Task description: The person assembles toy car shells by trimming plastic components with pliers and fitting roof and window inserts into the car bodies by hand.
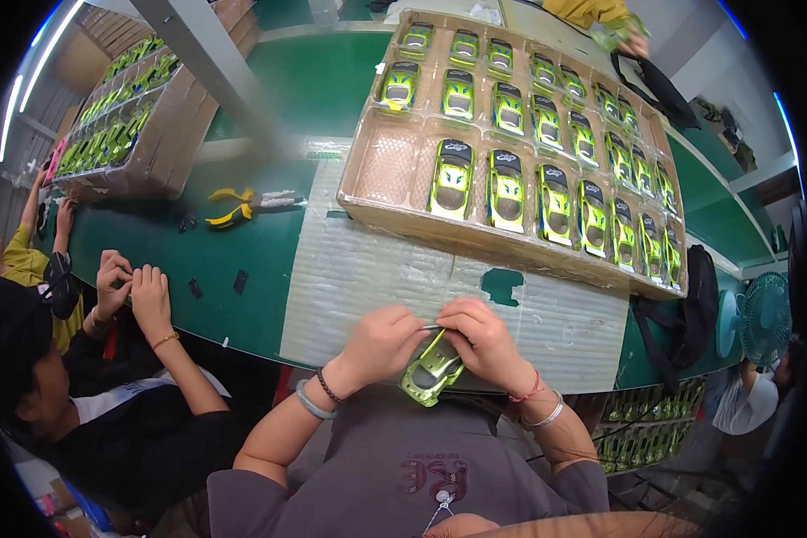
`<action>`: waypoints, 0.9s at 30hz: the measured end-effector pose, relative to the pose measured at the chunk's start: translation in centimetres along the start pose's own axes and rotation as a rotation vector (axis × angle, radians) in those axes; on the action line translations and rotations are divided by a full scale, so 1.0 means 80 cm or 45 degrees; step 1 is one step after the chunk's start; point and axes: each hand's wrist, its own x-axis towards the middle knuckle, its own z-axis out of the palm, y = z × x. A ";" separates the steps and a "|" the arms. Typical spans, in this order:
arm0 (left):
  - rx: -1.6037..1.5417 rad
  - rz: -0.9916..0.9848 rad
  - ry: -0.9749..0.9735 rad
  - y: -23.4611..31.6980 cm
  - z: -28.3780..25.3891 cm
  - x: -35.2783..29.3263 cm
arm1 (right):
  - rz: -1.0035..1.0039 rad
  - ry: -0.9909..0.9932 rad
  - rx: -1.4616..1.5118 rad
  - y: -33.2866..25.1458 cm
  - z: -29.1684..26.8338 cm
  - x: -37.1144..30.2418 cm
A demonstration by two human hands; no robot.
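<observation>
Close to my body, over the table's front edge, a lime-green toy car shell [433, 369] is tilted between my hands. My right hand [482, 339] is closed, its fingers round the shell's upper right side. On the other side my left hand [378, 342] is closed too, with thumb and fingertips pinched at the shell's upper end. A small dark piece [431, 327] shows where the fingertips of both hands meet; its kind is too small to tell. The fingers hide part of the shell.
Ahead stands a cardboard tray [475, 235] with several green-and-black toy cars in plastic pockets. A ribbed pale mat [368, 282] lies beneath. Yellow-handled pliers [233, 208] and small black parts [241, 282] lie left, near a co-worker's hands [139, 285]. A black bag [690, 314] and a fan [764, 316] are right.
</observation>
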 end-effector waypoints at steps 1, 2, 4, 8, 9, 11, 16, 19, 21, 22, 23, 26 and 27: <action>0.011 -0.032 0.002 0.003 0.001 0.000 | -0.001 -0.001 -0.002 0.001 0.000 -0.003; 0.027 -0.058 0.006 0.002 0.001 0.002 | 0.014 0.003 0.014 0.004 0.001 -0.003; -0.017 -0.100 -0.014 0.000 -0.001 0.008 | 0.019 0.011 0.024 0.004 -0.002 0.000; -0.341 -0.379 -0.260 0.003 -0.028 0.025 | 0.190 -0.034 0.140 0.000 -0.014 0.002; -0.338 -0.366 -0.252 0.004 -0.030 0.025 | 0.304 -0.042 0.194 -0.002 -0.017 0.002; -1.073 -0.490 -0.118 0.006 -0.031 0.029 | 0.548 -0.016 0.554 -0.007 -0.013 -0.004; -1.116 -0.328 -0.111 0.018 -0.013 0.033 | 0.774 0.034 2.060 -0.002 0.017 -0.024; -1.631 -0.580 -0.258 0.021 -0.009 0.027 | 0.796 0.032 2.214 -0.004 0.023 -0.028; -1.617 -0.578 -0.246 0.019 -0.007 0.026 | 0.827 0.022 2.159 -0.012 0.019 -0.026; -1.603 -0.579 -0.232 0.019 -0.006 0.025 | 0.823 0.021 2.156 -0.012 0.019 -0.027; -1.600 -0.574 -0.233 0.018 -0.005 0.026 | 0.805 0.038 2.137 -0.012 0.019 -0.028; -1.622 -0.581 -0.235 0.020 -0.005 0.027 | 0.774 0.053 2.134 -0.012 0.022 -0.030; -1.607 -0.591 -0.220 0.022 -0.005 0.027 | 0.766 0.055 2.153 -0.013 0.021 -0.030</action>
